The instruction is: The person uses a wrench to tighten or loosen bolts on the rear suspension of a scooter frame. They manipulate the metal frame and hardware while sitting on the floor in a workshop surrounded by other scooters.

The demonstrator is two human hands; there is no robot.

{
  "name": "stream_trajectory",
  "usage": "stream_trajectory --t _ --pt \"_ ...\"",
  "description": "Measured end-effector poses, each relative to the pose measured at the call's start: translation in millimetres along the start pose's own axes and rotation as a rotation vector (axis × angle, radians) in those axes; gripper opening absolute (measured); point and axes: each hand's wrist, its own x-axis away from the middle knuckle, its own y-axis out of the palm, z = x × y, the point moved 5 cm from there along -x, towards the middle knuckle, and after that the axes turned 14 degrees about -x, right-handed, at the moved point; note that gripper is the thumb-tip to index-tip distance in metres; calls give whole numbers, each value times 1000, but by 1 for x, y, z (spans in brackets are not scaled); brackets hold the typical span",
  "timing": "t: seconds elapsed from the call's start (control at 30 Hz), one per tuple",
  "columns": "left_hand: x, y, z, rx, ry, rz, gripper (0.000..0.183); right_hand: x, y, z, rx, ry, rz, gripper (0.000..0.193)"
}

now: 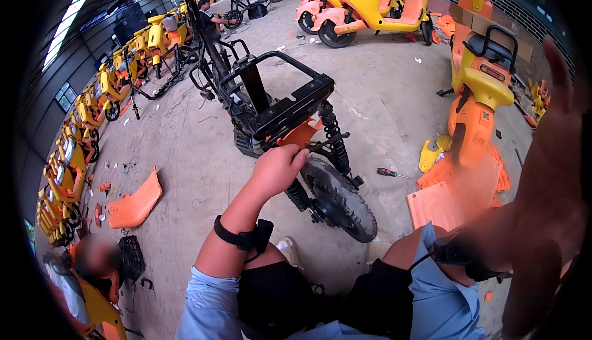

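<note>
In front of me stands a stripped scooter frame with a black rear rack, coil shock absorbers and a knobby rear wheel. My left hand is closed just above this wheel, below the rack. Its curled fingers hide what they hold. Beside them are an orange plastic piece under the rack and a thin dark bar. My right hand is raised close at the right edge, large and blurred, fingers spread, with nothing visible in it.
A screwdriver lies right of the wheel. Orange panels and a partly stripped scooter are at the right. A curved orange panel lies left. Yellow scooters stand behind; another person sits far left.
</note>
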Motion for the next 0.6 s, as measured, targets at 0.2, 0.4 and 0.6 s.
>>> stream_trajectory --t 0.2,0.4,0.6 --pt "2 -19 2 22 47 100 33 29 -16 137 108 715 17 101" --pt "2 -55 36 -14 131 484 21 97 23 218 347 783 -453 53" --pt "2 -74 11 11 124 768 13 105 49 255 -52 1041 -304 22"
